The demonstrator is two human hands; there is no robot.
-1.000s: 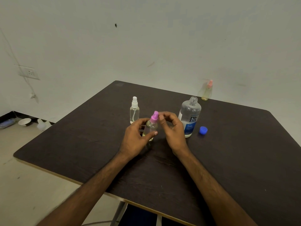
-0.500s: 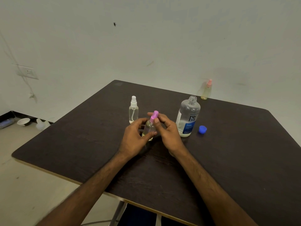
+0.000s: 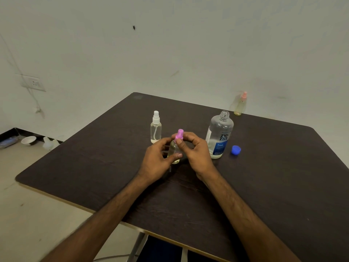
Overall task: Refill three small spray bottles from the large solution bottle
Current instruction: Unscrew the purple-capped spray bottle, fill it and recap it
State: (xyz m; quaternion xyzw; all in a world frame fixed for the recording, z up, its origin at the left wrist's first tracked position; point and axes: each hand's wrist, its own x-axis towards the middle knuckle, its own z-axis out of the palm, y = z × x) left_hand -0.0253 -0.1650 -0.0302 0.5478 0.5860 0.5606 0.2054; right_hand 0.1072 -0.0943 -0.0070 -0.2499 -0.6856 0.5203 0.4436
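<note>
Behind everything, pale wall (image 3: 188,44), with a wall socket (image 3: 34,84) at the left. Below it, dark wooden table (image 3: 273,186) filling most of the lower view, with two bare forearms reaching in over its near edge.

At the middle of the table, left hand (image 3: 155,163) curled round the clear body of a small spray bottle (image 3: 174,151), thumb across its front. Bottle upright, faintly yellowish low down, base hidden, so on the top or just above it, hard to tell which. Beside it, right hand (image 3: 198,152) closed on that bottle's pink spray head (image 3: 179,134), pinching it between thumb and fingertips.

Just right of that hand, large solution bottle (image 3: 220,137), upright, clear, blue label, neck uncapped. Behind the left hand and near it, second spray bottle (image 3: 156,127), upright, white head, dip tube showing through clear liquid. At the far edge by the wall, well apart from the rest, third spray bottle (image 3: 240,105), pale pink head, yellowish contents.

On the floor at the far left, white bowl (image 3: 28,140). Smallest of all, blue cap (image 3: 236,149), on the table just right of the large solution bottle, not touching it
</note>
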